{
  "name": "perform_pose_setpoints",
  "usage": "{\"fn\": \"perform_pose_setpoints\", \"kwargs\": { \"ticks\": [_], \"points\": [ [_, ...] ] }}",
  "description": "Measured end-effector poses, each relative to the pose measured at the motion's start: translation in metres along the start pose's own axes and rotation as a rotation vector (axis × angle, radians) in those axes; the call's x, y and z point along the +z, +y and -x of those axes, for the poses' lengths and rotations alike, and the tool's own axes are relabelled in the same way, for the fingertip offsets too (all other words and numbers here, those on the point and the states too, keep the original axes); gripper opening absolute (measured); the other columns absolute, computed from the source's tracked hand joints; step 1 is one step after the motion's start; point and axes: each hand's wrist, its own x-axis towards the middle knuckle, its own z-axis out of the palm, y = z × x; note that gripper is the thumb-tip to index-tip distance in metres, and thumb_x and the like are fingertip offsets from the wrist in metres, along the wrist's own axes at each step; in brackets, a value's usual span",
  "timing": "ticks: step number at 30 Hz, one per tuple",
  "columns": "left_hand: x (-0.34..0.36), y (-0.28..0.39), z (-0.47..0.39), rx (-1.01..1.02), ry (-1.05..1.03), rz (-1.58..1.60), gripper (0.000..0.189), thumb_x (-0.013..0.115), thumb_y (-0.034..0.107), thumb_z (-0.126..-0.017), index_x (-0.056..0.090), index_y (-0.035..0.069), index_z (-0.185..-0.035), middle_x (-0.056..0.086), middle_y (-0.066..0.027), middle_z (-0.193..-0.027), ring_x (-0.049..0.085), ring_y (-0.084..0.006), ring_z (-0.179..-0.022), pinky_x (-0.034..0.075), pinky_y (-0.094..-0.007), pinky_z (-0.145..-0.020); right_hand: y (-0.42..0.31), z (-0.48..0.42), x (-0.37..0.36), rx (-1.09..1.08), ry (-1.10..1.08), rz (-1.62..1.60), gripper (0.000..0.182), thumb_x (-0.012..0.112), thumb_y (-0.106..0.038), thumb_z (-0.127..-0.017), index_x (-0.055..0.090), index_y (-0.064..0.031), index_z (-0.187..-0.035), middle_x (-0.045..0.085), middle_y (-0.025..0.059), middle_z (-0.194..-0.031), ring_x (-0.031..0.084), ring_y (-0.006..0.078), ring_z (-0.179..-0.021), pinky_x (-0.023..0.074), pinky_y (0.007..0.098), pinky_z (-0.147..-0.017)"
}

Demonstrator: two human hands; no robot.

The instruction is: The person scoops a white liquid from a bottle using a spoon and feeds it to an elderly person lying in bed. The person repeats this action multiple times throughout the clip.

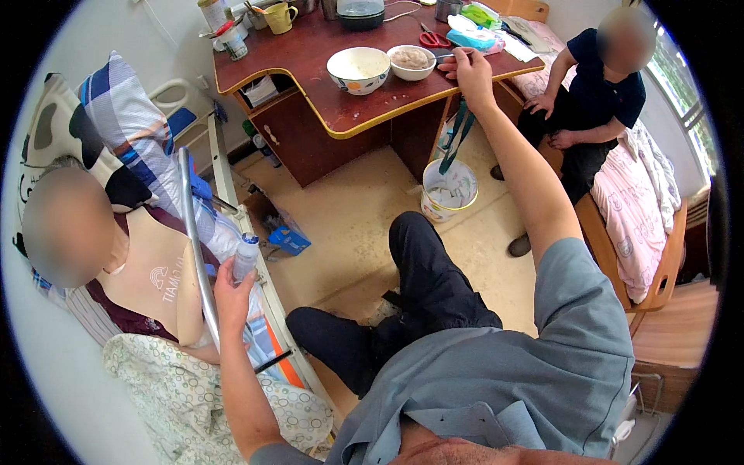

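Note:
My left hand (pixel 233 296) grips a clear plastic bottle (pixel 246 260) with a blue top, beside the metal bed rail (pixel 197 244). Over the desk's front edge, my right hand (pixel 472 74) holds the handle of a metal spoon (pixel 444 56). The spoon reaches into a small white bowl (pixel 411 72) of pale, porridge-like food (pixel 409 57). Touching or close to that bowl on its left is a larger white bowl (pixel 358 81) with a fruit pattern. A person in a beige bib (pixel 145 250) lies in the bed at the left, head on a pillow.
The dark red desk (pixel 279 55) also holds red scissors (pixel 434 38), a wipes packet (pixel 474 39) and a yellow mug (pixel 281 18). A waste bin (pixel 449 208) stands on the floor below. Another person (pixel 604 87) sits on a wooden bed at the right. A blue box (pixel 289 240) lies near the bed frame.

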Motion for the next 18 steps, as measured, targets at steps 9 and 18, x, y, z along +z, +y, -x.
{"fn": "perform_pose_setpoints", "kwargs": {
  "ticks": [9, 18],
  "points": [
    [-0.001, -0.004, -0.001, 0.024, -0.032, 0.022, 0.050, 0.068, 0.005, -0.086, 0.047, -0.005, -0.129, 0.059, -0.0145, -0.122, 0.057, -0.0192, -0.112, 0.043, -0.0315, -0.098, 0.003, 0.021, 0.006, -0.210, -0.058, 0.212, 0.022, 0.052, -0.016, -0.100, 0.057, 0.0043, -0.108, 0.069, 0.0125, -0.087, 0.069, 0.0170, -0.078, 0.0540, 0.0289, -0.069],
    [-0.002, -0.010, -0.001, 0.041, -0.025, -0.019, 0.053, 0.069, 0.005, -0.085, 0.046, -0.006, -0.131, 0.057, -0.0166, -0.126, 0.055, -0.0208, -0.116, 0.042, -0.0322, -0.101, -0.019, 0.013, -0.003, -0.062, -0.098, 0.158, 0.026, 0.051, -0.020, -0.100, 0.057, 0.0049, -0.108, 0.069, 0.0115, -0.088, 0.068, 0.0156, -0.074, 0.0533, 0.0269, -0.062]
  ]
}}
